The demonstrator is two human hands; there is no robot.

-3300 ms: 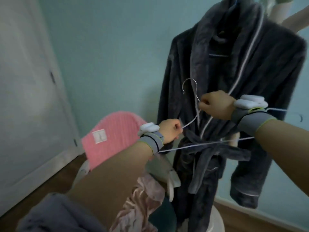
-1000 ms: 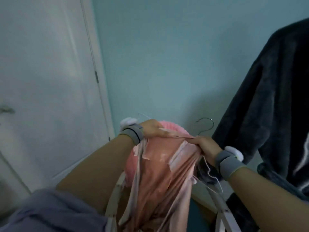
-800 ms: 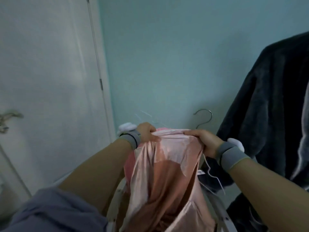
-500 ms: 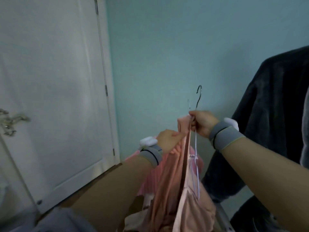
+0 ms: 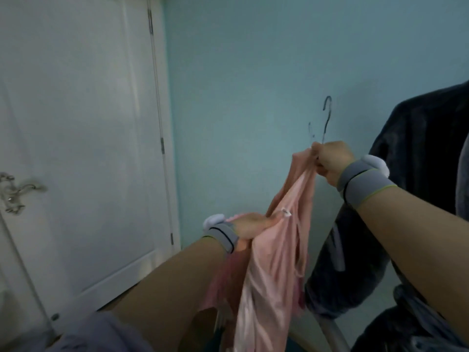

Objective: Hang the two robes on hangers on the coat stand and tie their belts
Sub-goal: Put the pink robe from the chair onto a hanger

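Note:
A shiny pink satin robe (image 5: 274, 270) hangs bunched between my hands in front of the blue wall. My right hand (image 5: 331, 161) is closed around the top of the robe together with a thin wire hanger (image 5: 327, 115), whose hook sticks up above my fist. Lower and to the left, my left hand (image 5: 251, 224) grips a fold of the same robe. The dark grey plush robe (image 5: 418, 189) hangs at the right edge, just behind my right forearm; the coat stand itself is hidden.
A white door (image 5: 83, 148) with a metal handle (image 5: 17, 194) fills the left side. A blue wall (image 5: 253, 72) stands straight ahead. Under the robe lies a pink ribbed cloth (image 5: 223, 280), and a white curved rail (image 5: 330, 331) runs below at the right.
Both hands lifted the pink robe upwards. The right hand rose with the hanger and the robe's top, and the left hand slid down to a lower fold.

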